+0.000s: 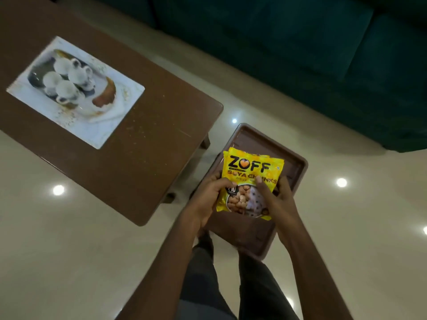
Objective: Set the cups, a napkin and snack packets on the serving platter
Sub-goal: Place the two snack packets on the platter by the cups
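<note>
Snack packets, yellow, held over brown tray above floor. Left hand grips packets at left edge, right hand at right edge with thumb on front. Serving platter on brown table, well apart; white cups and napkin lie on it.

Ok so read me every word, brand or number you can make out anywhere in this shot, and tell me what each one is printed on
"ZOFF": large black brand name across the top of the yellow snack packet, held by the left hand and right hand.
"SOYA CHUNKS": below the brand on the same packet, partly covered by a finger.
"10": on a dark badge at the packet's lower left.
Small print under "SOYA CHUNKS": too small to read.
No readable text on the platter or brown tray.
</note>
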